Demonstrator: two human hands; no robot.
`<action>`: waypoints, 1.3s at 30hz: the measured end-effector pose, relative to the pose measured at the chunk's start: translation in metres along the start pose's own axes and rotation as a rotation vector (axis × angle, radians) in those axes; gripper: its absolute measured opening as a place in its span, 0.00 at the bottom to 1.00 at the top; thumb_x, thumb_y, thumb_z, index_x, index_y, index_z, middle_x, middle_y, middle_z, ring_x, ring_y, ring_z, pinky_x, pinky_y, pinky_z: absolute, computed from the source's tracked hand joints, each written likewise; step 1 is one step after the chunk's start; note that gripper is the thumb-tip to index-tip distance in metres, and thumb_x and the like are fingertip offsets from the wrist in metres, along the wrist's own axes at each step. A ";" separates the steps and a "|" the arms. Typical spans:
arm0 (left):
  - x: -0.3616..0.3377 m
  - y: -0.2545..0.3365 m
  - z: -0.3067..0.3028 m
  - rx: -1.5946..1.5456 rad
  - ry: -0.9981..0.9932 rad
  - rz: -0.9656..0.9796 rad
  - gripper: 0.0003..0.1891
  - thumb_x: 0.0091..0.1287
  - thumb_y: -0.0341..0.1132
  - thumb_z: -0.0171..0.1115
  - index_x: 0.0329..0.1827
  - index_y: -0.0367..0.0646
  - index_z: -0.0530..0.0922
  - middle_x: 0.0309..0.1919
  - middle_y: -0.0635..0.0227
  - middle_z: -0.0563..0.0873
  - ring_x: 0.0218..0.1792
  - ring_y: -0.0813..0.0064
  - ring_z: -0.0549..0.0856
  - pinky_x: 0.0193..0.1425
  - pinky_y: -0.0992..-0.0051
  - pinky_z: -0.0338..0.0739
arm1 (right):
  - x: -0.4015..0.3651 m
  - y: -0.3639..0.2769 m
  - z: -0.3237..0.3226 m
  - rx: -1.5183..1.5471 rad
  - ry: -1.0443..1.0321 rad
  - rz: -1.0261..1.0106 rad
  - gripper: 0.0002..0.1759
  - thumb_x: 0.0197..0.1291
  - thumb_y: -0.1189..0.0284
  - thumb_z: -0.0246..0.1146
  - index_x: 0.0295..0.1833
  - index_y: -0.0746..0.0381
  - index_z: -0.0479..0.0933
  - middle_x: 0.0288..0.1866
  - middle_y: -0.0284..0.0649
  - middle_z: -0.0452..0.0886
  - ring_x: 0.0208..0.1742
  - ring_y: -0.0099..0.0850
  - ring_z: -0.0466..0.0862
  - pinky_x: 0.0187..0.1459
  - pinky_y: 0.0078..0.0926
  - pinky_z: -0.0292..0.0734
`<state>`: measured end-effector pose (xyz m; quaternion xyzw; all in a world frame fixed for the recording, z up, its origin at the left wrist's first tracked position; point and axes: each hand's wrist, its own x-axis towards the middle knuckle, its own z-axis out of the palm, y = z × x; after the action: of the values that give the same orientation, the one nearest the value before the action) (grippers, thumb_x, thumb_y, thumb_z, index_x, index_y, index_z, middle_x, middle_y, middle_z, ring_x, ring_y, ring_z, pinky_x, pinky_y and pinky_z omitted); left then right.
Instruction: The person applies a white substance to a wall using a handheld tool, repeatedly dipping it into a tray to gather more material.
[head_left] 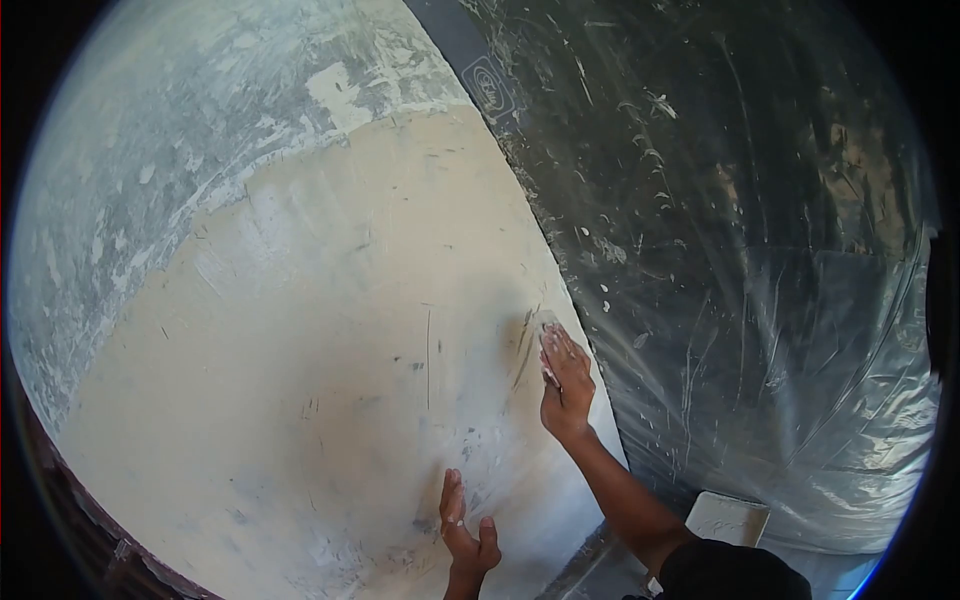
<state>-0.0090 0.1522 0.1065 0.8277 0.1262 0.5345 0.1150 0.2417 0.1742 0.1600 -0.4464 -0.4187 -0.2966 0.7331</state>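
Observation:
A large curved surface (330, 300) carries a smooth cream coat, with dark scratches and specks in it. Near its right edge, my right hand (567, 378) is closed round a small pale scraper (545, 319), whose edge lies against the coat. White paste smears the fingers. Lower down, my left hand (466, 530) is held up before the coated surface with thumb and fingers apart and nothing in it. Its fingertips carry some white paste.
Rough grey-white patches (200, 110) cover the upper left of the surface. Dark plastic sheeting (740, 260), splashed with white, hangs along the right. A white tray (728, 520) is at the lower right, beside my right arm.

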 end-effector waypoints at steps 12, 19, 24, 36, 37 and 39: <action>-0.001 -0.003 -0.007 0.080 0.004 0.012 0.28 0.68 0.31 0.54 0.70 0.31 0.64 0.70 0.36 0.71 0.73 0.37 0.69 0.77 0.48 0.63 | -0.150 -0.014 -0.032 0.162 -0.481 -0.088 0.28 0.53 0.84 0.65 0.61 0.54 0.83 0.64 0.41 0.83 0.73 0.43 0.75 0.76 0.49 0.59; 0.003 -0.008 -0.007 0.129 -0.035 0.016 0.27 0.68 0.32 0.54 0.69 0.31 0.66 0.69 0.39 0.72 0.73 0.36 0.68 0.76 0.48 0.64 | 0.014 0.044 0.027 -0.055 -0.093 -0.063 0.30 0.55 0.87 0.62 0.66 0.62 0.78 0.68 0.50 0.79 0.75 0.51 0.71 0.76 0.51 0.59; 0.007 -0.006 -0.001 0.084 -0.004 0.066 0.25 0.69 0.32 0.54 0.69 0.32 0.67 0.69 0.39 0.73 0.73 0.36 0.68 0.75 0.47 0.64 | -0.148 0.011 -0.007 0.070 -0.424 0.062 0.26 0.58 0.80 0.65 0.65 0.59 0.80 0.68 0.46 0.80 0.77 0.47 0.70 0.79 0.50 0.53; 0.001 -0.007 -0.010 0.111 -0.043 0.059 0.26 0.68 0.31 0.55 0.68 0.31 0.67 0.68 0.36 0.74 0.72 0.35 0.69 0.75 0.48 0.63 | -0.027 0.028 0.042 -0.014 -0.161 -0.066 0.29 0.54 0.85 0.61 0.65 0.62 0.79 0.67 0.49 0.80 0.75 0.51 0.71 0.78 0.54 0.56; 0.001 -0.009 -0.013 0.114 -0.045 0.063 0.26 0.68 0.31 0.55 0.68 0.31 0.67 0.68 0.36 0.74 0.72 0.35 0.69 0.75 0.48 0.63 | -0.063 0.018 0.038 0.029 -0.217 -0.024 0.29 0.55 0.83 0.62 0.64 0.61 0.80 0.67 0.48 0.81 0.74 0.52 0.72 0.78 0.55 0.55; 0.002 -0.012 -0.015 0.156 -0.059 0.085 0.26 0.67 0.31 0.55 0.68 0.31 0.67 0.66 0.34 0.75 0.73 0.35 0.68 0.75 0.47 0.62 | -0.146 -0.005 0.018 0.093 -0.366 0.003 0.28 0.54 0.83 0.63 0.63 0.57 0.81 0.66 0.44 0.82 0.74 0.46 0.73 0.79 0.54 0.54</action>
<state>-0.0228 0.1646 0.1106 0.8541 0.1286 0.5029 0.0310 0.1621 0.1970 0.0382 -0.4591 -0.5575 -0.1897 0.6651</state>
